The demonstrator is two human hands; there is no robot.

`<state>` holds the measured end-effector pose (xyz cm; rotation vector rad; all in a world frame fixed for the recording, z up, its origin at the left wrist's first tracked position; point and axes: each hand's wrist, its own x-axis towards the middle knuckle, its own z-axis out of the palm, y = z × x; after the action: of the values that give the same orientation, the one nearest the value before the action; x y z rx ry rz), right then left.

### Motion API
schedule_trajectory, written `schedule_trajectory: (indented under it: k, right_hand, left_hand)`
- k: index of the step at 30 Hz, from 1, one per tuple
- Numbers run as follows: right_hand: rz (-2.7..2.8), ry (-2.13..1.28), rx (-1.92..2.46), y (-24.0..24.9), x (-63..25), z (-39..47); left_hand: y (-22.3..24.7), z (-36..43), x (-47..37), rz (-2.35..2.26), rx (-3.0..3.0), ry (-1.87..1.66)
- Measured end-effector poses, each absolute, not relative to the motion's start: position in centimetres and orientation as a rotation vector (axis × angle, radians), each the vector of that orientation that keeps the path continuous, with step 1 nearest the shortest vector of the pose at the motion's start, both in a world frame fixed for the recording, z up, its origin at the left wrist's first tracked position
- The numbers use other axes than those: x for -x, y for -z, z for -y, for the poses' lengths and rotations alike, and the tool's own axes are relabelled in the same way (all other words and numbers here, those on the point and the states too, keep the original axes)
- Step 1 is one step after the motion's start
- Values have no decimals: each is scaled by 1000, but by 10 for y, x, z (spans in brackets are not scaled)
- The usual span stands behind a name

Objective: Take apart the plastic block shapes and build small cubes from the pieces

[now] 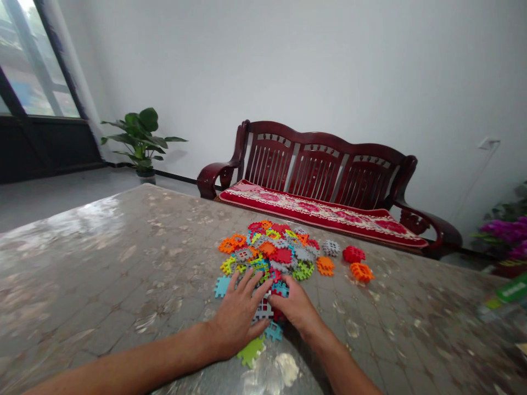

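Note:
My left hand (236, 321) lies with its fingers spread over the near edge of a pile of interlocking plastic puzzle tiles (283, 255). A grey window tile (264, 310) shows between its thumb and forefinger. My right hand (300, 308) is curled against a red tile (279, 314) beside the grey one; its fingertips are partly hidden. Under my left thumb side lie a light-blue tile (274, 331) and a lime-green tile (251, 351). Another light-blue tile (222, 286) sits left of my left fingers.
Right of the pile stand built pieces: a grey one (331, 248), a red one (353, 254) and an orange one (362, 272). Beyond the patterned table (164, 263) is a wooden bench (313, 159). A green-labelled item (510, 291) is at the right edge.

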<state>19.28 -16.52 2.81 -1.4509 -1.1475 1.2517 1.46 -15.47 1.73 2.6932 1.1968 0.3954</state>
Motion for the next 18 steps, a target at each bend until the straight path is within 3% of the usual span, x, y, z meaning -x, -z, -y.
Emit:
schedule_trajectory:
  k: [7,18]
  right_hand:
    - [999,-1517,1332,-46,-175,169]
    - [1057,-1503,1228,-75,-169,146]
  left_hand:
    - [-7,142,-13,-1081,-2604,-631]
    - [-46,115,-1,-955,-2573,-699]
